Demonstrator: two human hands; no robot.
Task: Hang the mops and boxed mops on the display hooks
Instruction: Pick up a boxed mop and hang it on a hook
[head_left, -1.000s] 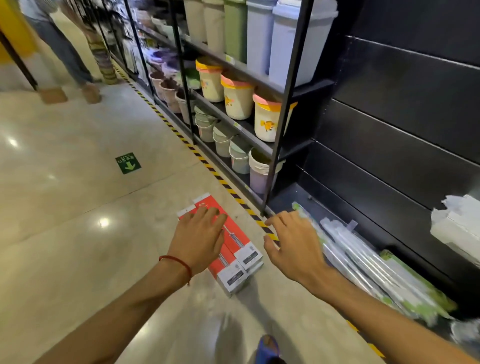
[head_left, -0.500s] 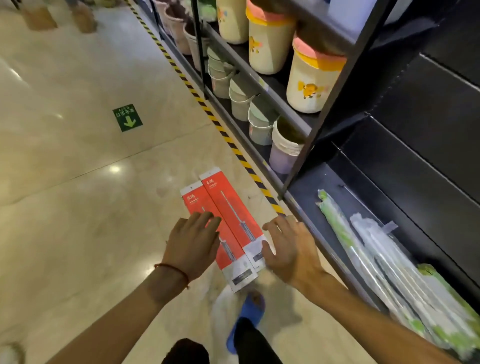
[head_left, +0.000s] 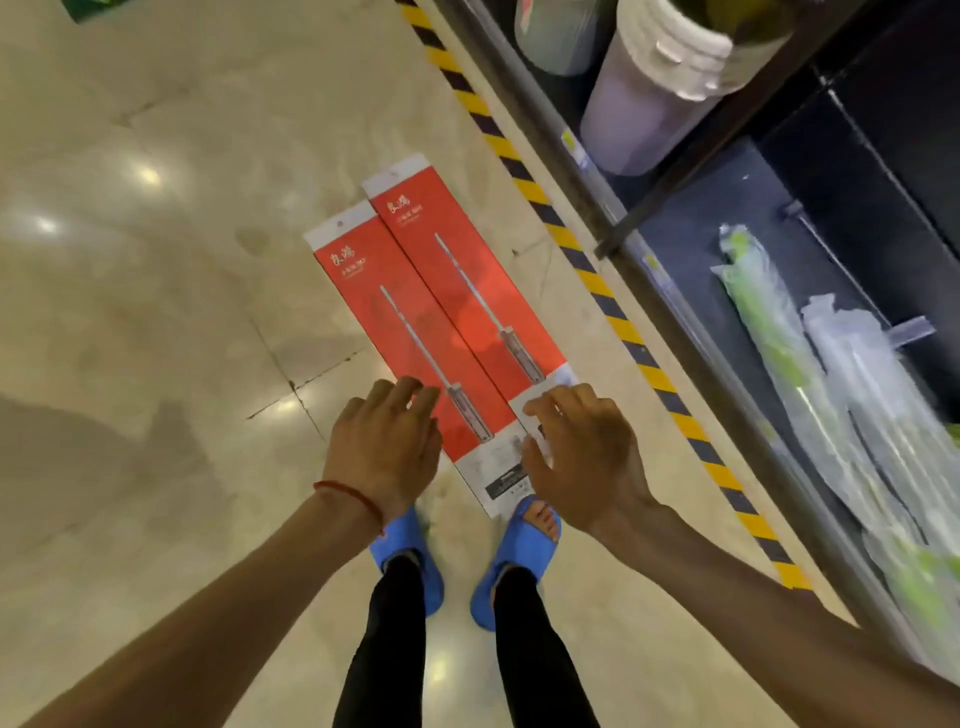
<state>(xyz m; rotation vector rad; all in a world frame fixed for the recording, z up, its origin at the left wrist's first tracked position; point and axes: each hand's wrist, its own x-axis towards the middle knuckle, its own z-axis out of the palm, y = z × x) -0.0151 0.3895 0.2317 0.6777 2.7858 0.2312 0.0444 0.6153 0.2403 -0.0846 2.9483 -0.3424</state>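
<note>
Two long red boxed mops lie side by side on the floor: the left box (head_left: 379, 306) and the right box (head_left: 467, 270), each with a white near end. My left hand (head_left: 384, 447) hovers with relaxed fingers over the near end of the left box. Over the white end of the right box my right hand (head_left: 576, 457) is spread, fingers loosely bent. Neither hand grips anything. Mops in clear plastic bags (head_left: 841, 395) lie on the black bottom shelf at the right. No display hook is in view.
A black shelving unit (head_left: 670, 291) runs along the right, fronted by yellow-black floor tape (head_left: 602, 291). Plastic bins (head_left: 644, 98) stand on its low shelf. My feet in blue sandals (head_left: 514, 551) stand just behind the boxes on the glossy tiled floor.
My view has tilted down until the boxes lie straight below me. Both hands have come down over the near ends of the boxes, and my feet have stepped up behind them.
</note>
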